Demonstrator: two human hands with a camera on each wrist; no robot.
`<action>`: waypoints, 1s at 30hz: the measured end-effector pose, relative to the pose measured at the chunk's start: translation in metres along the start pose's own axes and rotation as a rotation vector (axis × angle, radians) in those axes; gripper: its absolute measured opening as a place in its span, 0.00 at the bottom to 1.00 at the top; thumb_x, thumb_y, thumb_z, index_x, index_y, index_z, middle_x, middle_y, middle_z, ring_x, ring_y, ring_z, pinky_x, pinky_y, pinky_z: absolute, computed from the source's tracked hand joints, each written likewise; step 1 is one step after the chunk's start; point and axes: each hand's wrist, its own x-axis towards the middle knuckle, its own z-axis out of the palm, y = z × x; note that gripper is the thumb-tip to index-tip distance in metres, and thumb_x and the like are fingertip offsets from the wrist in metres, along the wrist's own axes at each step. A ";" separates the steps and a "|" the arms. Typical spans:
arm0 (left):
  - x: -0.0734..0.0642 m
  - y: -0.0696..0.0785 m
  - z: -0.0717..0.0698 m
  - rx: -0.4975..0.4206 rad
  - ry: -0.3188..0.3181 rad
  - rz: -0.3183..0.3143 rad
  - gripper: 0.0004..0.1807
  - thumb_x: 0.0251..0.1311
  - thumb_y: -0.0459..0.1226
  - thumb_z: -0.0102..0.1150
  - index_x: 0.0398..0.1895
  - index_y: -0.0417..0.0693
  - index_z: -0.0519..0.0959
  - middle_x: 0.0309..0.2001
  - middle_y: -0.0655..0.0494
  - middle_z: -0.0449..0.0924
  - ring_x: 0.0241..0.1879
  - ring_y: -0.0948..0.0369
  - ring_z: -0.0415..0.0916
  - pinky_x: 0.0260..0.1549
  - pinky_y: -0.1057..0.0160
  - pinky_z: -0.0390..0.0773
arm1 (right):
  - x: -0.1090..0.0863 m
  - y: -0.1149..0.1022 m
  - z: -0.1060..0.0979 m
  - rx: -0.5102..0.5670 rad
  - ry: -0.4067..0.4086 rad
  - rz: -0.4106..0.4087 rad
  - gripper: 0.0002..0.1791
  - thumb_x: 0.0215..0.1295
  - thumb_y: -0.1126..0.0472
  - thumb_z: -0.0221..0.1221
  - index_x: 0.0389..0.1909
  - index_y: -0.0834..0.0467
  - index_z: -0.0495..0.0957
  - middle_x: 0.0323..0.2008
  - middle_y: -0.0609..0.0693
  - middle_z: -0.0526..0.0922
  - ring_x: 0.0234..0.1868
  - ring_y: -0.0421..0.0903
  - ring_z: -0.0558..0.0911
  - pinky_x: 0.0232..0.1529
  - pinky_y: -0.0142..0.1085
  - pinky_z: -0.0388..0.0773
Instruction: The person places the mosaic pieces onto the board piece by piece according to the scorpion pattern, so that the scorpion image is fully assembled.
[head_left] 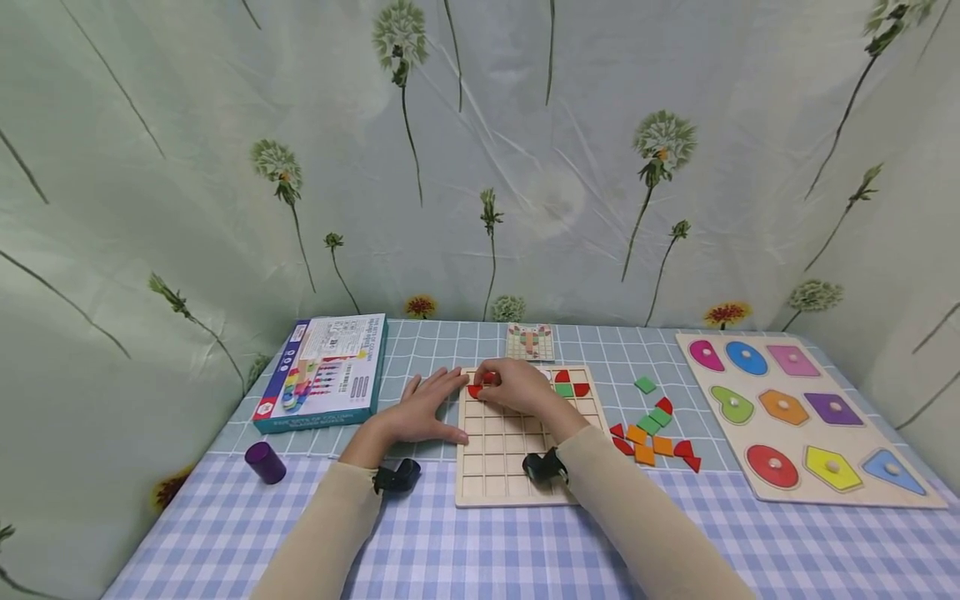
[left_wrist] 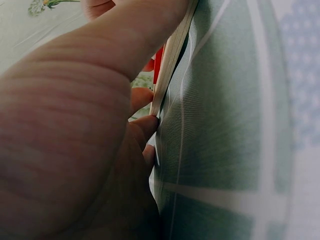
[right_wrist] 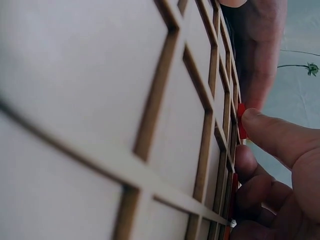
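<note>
A wooden grid board (head_left: 487, 487) lies on the table in front of me. My right hand (head_left: 519, 388) is over its far left corner, thumb and bent fingers at a red quarter-circle tile (head_left: 475, 391). In the right wrist view the thumb tip meets the edge of a red tile (right_wrist: 242, 121), with a curled finger close beside it. Along the board's left edge my left hand (head_left: 422, 412) rests with fingers spread, its thumb at the rim. Red tiles (head_left: 581, 389) and a green square (head_left: 564, 390) sit in the far right cells.
Loose green, orange and red tiles (head_left: 663, 446) lie right of the board. Behind it is a small pattern card (head_left: 530, 342). A boxed set (head_left: 330, 375) and a purple cylinder (head_left: 266, 462) stand left; a knobbed shape puzzle (head_left: 765, 450) lies far right.
</note>
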 end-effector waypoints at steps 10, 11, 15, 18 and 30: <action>0.001 0.000 0.001 -0.004 -0.001 -0.004 0.57 0.51 0.60 0.71 0.80 0.53 0.54 0.82 0.54 0.45 0.82 0.49 0.35 0.75 0.34 0.28 | -0.002 -0.002 -0.001 0.000 -0.012 0.001 0.09 0.65 0.52 0.65 0.45 0.45 0.82 0.33 0.45 0.81 0.34 0.44 0.76 0.33 0.36 0.70; 0.001 0.000 0.001 -0.004 0.001 -0.004 0.57 0.50 0.60 0.71 0.80 0.53 0.54 0.82 0.54 0.45 0.82 0.48 0.35 0.75 0.34 0.29 | -0.002 -0.002 -0.001 -0.004 -0.010 0.001 0.09 0.65 0.52 0.65 0.45 0.45 0.82 0.33 0.45 0.81 0.33 0.44 0.76 0.33 0.36 0.70; 0.001 -0.001 0.001 -0.009 0.006 -0.008 0.57 0.50 0.60 0.72 0.80 0.54 0.54 0.82 0.54 0.46 0.82 0.49 0.35 0.75 0.34 0.29 | -0.002 -0.002 -0.001 -0.033 0.014 -0.002 0.07 0.65 0.57 0.63 0.43 0.46 0.82 0.30 0.46 0.80 0.30 0.45 0.75 0.29 0.36 0.68; 0.001 -0.001 0.001 -0.010 0.005 -0.011 0.56 0.50 0.60 0.71 0.79 0.55 0.55 0.82 0.54 0.45 0.82 0.49 0.34 0.75 0.34 0.28 | -0.003 -0.002 0.000 -0.049 0.032 0.003 0.08 0.64 0.60 0.62 0.43 0.47 0.81 0.28 0.46 0.79 0.28 0.45 0.74 0.27 0.36 0.67; 0.000 -0.001 0.002 0.005 0.003 -0.010 0.56 0.51 0.59 0.71 0.80 0.55 0.54 0.82 0.54 0.45 0.82 0.50 0.34 0.76 0.35 0.29 | -0.006 0.003 -0.001 0.005 0.036 -0.045 0.06 0.66 0.59 0.60 0.42 0.48 0.82 0.28 0.46 0.79 0.26 0.42 0.73 0.28 0.34 0.68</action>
